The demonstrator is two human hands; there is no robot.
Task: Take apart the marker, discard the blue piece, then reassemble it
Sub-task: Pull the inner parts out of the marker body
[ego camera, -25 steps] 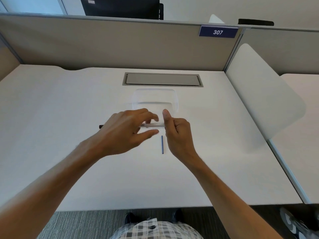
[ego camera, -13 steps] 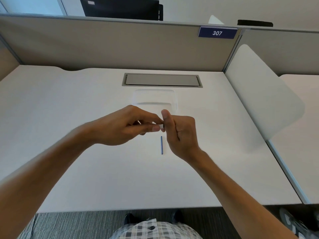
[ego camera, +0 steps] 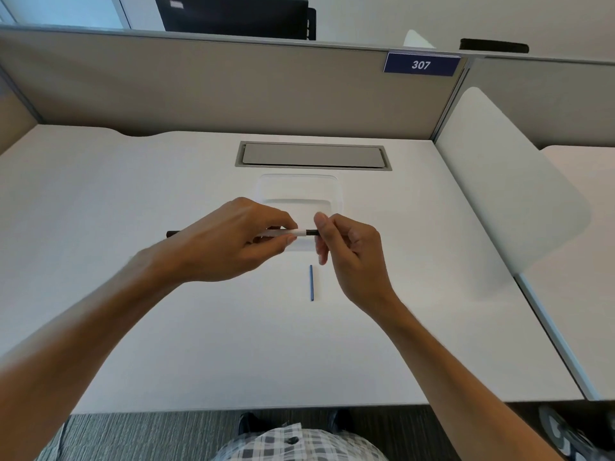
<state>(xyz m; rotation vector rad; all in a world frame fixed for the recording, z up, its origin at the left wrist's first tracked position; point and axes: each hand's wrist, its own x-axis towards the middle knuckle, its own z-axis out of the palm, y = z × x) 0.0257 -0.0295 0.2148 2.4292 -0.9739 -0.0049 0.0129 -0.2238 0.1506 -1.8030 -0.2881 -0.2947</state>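
The marker (ego camera: 301,232) is held level above the desk, its white barrel showing between my hands and its dark cap end poking out at the left. My left hand (ego camera: 229,244) grips the barrel with thumb and fingers curled round it. My right hand (ego camera: 346,247) pinches the small dark end piece (ego camera: 312,232) at the barrel's right end. A thin blue piece (ego camera: 311,283) lies loose on the desk just below my hands, pointing towards me.
A clear plastic container (ego camera: 299,191) sits on the white desk (ego camera: 166,311) just behind my hands. Behind it is a grey cable hatch (ego camera: 312,155). A partition wall closes the back; a white divider panel (ego camera: 509,194) stands at the right.
My hands have drawn slightly apart, so the white barrel and the dark end piece now show between them. The blue piece has stayed where it lay.
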